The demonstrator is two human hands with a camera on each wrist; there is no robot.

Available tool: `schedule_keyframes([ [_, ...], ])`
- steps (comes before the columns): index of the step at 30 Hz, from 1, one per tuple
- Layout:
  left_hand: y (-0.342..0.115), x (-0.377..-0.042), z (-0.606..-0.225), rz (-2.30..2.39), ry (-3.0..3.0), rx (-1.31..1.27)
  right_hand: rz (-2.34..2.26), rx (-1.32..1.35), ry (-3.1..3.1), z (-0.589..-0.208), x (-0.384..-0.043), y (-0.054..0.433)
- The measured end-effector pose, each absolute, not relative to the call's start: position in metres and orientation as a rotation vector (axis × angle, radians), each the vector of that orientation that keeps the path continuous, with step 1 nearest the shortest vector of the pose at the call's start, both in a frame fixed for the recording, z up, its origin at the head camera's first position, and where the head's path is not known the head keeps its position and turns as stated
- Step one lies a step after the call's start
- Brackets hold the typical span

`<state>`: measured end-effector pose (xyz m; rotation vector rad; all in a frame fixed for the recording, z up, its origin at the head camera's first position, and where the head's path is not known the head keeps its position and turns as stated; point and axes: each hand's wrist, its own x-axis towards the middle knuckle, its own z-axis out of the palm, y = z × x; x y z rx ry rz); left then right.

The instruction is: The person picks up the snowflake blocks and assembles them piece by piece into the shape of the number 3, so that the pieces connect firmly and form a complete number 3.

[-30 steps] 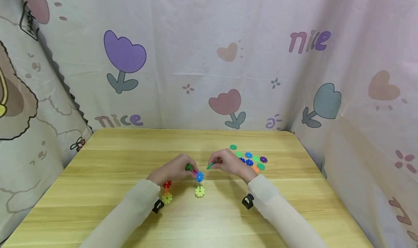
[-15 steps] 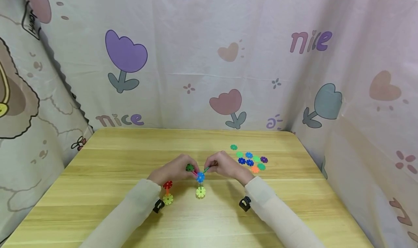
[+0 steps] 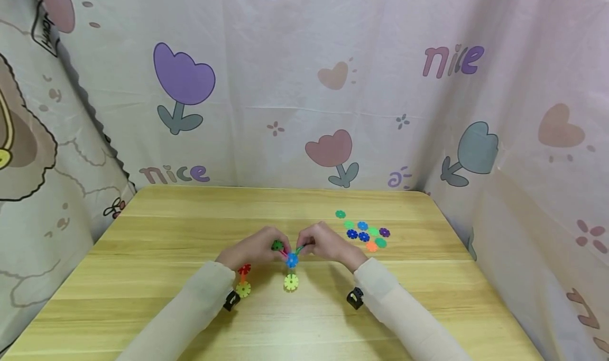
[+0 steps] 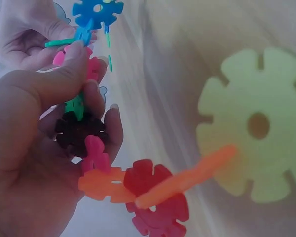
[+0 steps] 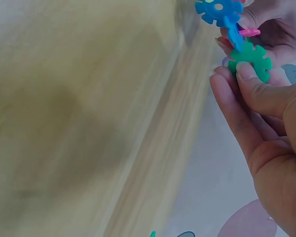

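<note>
My left hand (image 3: 259,246) pinches a pink snowflake disc (image 4: 92,69) in a chain of interlocking plastic discs. Below its fingers in the left wrist view run a dark disc (image 4: 81,136), a red disc (image 4: 160,212) and a large pale yellow disc (image 4: 259,103), joined by orange ones. From the other end, blue discs (image 3: 292,260) lead down to a yellow-green disc (image 3: 291,283). Between thumb and fingers, my right hand (image 3: 325,243) holds a green disc (image 5: 254,61), its edge right at a blue disc (image 5: 234,37) in the right wrist view.
Several loose discs, among them a dark blue disc (image 3: 363,237), an orange disc (image 3: 371,247) and a purple disc (image 3: 384,232), lie right of my right hand on the wooden table (image 3: 190,207). A printed curtain (image 3: 266,155) hangs behind the table's far edge.
My right hand has moved left with the green disc, from a gap away to the blue disc at the chain's end. My left hand stays nearly in place with the chain.
</note>
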<state>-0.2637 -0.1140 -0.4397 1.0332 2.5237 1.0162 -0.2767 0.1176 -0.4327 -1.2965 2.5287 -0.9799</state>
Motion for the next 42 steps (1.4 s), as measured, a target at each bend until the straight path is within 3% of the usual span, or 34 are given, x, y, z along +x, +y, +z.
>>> schedule_keyframes([
  [15,-0.116,-0.257,-0.443,1.070,2.540,0.949,-1.248,-1.218,2.422,-0.445,-0.273,0.112],
  [24,-0.115,-0.256,-0.437,0.906,2.581,0.980,-1.071,-1.303,2.428,-0.443,-0.276,0.115],
  [33,-0.115,-0.253,-0.434,0.874,2.535,0.947,-0.892,-1.062,2.702,-0.433,-0.310,0.155],
  [42,-0.114,-0.258,-0.435,0.851,2.516,0.930,-0.793,-0.774,2.975,-0.446,-0.344,0.181],
])
